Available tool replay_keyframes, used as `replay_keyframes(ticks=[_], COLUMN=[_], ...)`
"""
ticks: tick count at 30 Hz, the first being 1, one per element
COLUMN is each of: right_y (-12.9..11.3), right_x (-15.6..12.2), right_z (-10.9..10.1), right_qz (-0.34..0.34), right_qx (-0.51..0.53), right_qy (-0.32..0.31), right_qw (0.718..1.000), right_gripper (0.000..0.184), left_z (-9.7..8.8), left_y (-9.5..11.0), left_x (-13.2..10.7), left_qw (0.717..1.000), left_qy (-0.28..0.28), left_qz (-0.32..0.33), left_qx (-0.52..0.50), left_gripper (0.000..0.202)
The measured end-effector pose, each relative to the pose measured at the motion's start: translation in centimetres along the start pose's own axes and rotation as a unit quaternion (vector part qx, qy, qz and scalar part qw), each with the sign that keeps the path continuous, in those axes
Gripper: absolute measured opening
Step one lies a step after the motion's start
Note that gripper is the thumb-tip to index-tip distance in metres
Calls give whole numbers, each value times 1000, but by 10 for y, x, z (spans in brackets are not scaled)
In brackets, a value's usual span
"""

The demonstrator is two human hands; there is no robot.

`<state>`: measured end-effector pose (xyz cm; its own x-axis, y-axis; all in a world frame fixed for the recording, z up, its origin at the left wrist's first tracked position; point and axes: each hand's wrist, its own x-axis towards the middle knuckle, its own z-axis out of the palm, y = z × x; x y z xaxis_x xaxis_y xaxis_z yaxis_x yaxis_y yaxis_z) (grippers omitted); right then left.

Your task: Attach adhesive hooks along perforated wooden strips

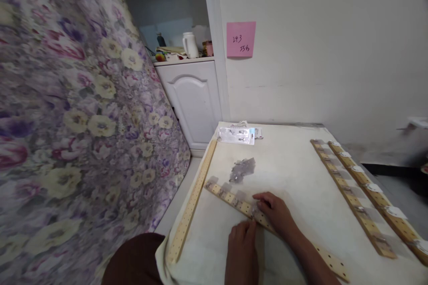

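Observation:
A pale wooden strip with rows of holes point(230, 197) lies slantwise across the table, with several small clear plastic pieces and shiny metal fittings along its far part. My left hand point(241, 238) is at the strip's near edge, its fingers curled and thumb and forefinger together by a metal fitting; what they grip is too small to make out. My right hand point(274, 213) reaches over the strip from the right. Its thumb and forefinger bend toward a clear piece on the strip, and whatever is between them is unclear. Beyond lies a pile of greyish clear pieces point(242, 170).
Another holed strip point(190, 207) runs along the table's left edge. Two strips with fittings, an inner one point(347, 191) and an outer one with white pieces point(374, 196), lie at the right. Clear packs point(236, 135) sit at the back. A floral curtain point(83, 120) hangs left.

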<state>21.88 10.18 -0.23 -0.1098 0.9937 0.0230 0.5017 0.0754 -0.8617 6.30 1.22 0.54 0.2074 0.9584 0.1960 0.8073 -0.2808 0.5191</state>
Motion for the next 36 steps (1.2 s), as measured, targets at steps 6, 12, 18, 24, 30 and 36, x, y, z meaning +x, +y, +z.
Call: replay_keyframes(ticks=[6,12,18,24,30,36], right_y=[-1,-1,-3,-2,-5,-7], right_x=[0,0,-1,-1,-2,-3], right_z=[0,-1,-3,-3,-3,-4], right_qz=[-2,1,-2,-1,2,-8], right_qx=[7,5,6,7,-1,-16], right_qy=[-4,1,-5,-6,0,2], right_qw=[1000,1000,1000,1000,1000,1000], right_gripper=[30,30,30,30,30,29], left_z=[3,4,1,1,4,7], left_y=[-1,0,1,1,1,-1], left_x=[0,0,-1,-1,-1,0], left_qw=[1000,999,1000,1000,999,999], left_qy=[1,6,-3,-19,-8,-3], left_qz=[2,2,7,4,4,12], left_qx=[20,33,21,20,31,52], left_gripper=[55,59,59,58,56,56])
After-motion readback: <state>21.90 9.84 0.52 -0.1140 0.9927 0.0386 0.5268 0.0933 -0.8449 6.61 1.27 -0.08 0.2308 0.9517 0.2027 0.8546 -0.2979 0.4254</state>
